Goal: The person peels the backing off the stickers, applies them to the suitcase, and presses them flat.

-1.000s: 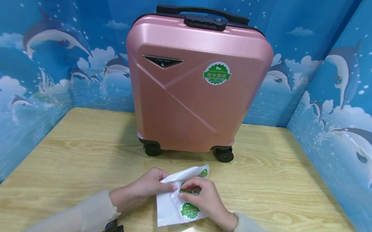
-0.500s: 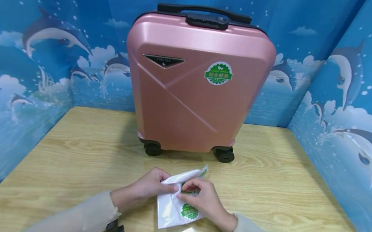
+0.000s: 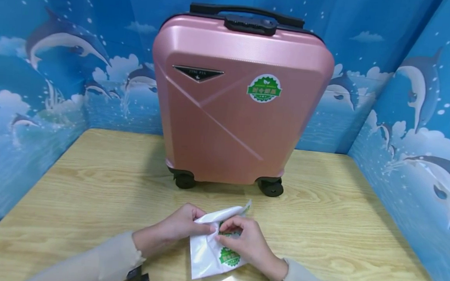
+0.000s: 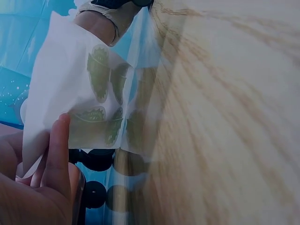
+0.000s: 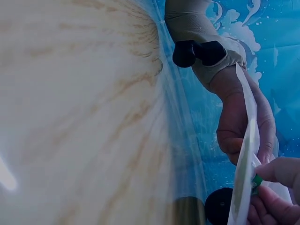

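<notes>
A white sticker sheet (image 3: 204,257) with round green stickers is held up in front of the suitcase, its upper part folded over. My left hand (image 3: 183,221) grips the sheet's left side, thumb on the near face. At the middle of the sheet my right hand (image 3: 247,238) has thumb and index finger at a green sticker (image 5: 256,183), pinching its edge. That hand covers much of the sticker. Below it another green sticker (image 3: 229,256) lies flat on the sheet. In the left wrist view, several stickers show through the sheet's back.
Behind the hands a pink suitcase (image 3: 225,132) stands upright on black wheels (image 3: 271,188). One round green sticker (image 3: 264,88) is on its upper right front. The wooden table (image 3: 103,171) is enclosed by blue dolphin-print curtains (image 3: 120,78).
The sheet's upper right corner has folded down further and its bottom edge has dropped slightly. Both hands stay at nearly the same spot, the right still pinching at the sticker.
</notes>
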A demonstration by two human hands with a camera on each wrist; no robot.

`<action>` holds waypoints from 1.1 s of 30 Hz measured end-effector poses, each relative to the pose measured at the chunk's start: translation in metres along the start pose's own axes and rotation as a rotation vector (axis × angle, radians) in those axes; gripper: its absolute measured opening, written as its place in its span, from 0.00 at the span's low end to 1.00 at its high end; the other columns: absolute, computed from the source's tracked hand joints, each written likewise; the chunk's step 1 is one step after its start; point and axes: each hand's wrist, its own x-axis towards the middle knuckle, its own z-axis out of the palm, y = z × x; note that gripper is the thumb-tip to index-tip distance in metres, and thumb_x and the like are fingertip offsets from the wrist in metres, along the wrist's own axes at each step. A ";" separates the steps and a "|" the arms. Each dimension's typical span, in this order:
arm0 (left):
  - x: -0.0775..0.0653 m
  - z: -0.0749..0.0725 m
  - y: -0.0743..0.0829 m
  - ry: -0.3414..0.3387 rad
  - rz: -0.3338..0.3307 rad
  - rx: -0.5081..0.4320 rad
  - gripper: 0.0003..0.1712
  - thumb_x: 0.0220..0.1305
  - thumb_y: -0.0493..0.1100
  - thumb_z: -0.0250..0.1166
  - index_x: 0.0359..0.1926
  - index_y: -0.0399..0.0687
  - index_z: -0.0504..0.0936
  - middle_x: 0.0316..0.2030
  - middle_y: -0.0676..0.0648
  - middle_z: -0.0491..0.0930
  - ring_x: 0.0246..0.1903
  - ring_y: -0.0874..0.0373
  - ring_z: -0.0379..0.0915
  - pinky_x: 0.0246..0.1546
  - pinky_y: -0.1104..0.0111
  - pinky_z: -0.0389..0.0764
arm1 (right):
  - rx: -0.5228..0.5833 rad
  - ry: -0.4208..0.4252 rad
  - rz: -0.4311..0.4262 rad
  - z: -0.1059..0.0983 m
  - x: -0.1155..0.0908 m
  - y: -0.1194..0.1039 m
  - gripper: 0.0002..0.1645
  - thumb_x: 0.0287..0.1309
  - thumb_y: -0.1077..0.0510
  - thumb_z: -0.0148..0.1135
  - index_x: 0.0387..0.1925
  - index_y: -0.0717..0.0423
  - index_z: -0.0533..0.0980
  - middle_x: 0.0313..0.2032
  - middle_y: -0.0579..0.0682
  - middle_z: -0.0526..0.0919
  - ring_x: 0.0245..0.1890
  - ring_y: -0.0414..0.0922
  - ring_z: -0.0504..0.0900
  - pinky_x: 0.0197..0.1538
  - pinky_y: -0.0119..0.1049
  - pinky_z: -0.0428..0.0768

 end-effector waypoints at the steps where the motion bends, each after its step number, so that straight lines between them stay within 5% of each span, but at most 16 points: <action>1: 0.000 0.000 0.000 -0.001 -0.002 -0.005 0.13 0.53 0.34 0.67 0.33 0.23 0.79 0.20 0.50 0.80 0.19 0.64 0.74 0.22 0.75 0.77 | -0.009 0.001 -0.003 -0.001 0.000 0.000 0.08 0.45 0.63 0.71 0.29 0.58 0.80 0.30 0.49 0.84 0.33 0.40 0.81 0.41 0.33 0.81; 12: 0.002 -0.001 -0.001 0.026 -0.069 -0.013 0.13 0.52 0.37 0.68 0.33 0.28 0.80 0.21 0.49 0.81 0.20 0.62 0.76 0.23 0.74 0.78 | 0.000 0.000 -0.004 -0.002 -0.001 0.000 0.08 0.46 0.61 0.72 0.31 0.57 0.81 0.30 0.48 0.84 0.33 0.38 0.81 0.41 0.32 0.81; 33: 0.005 0.005 0.000 0.060 -0.042 0.025 0.13 0.51 0.36 0.69 0.34 0.28 0.82 0.23 0.48 0.83 0.21 0.63 0.75 0.25 0.75 0.77 | -0.014 0.068 -0.009 0.004 0.000 -0.005 0.06 0.46 0.63 0.71 0.27 0.60 0.81 0.27 0.49 0.84 0.30 0.38 0.81 0.39 0.38 0.82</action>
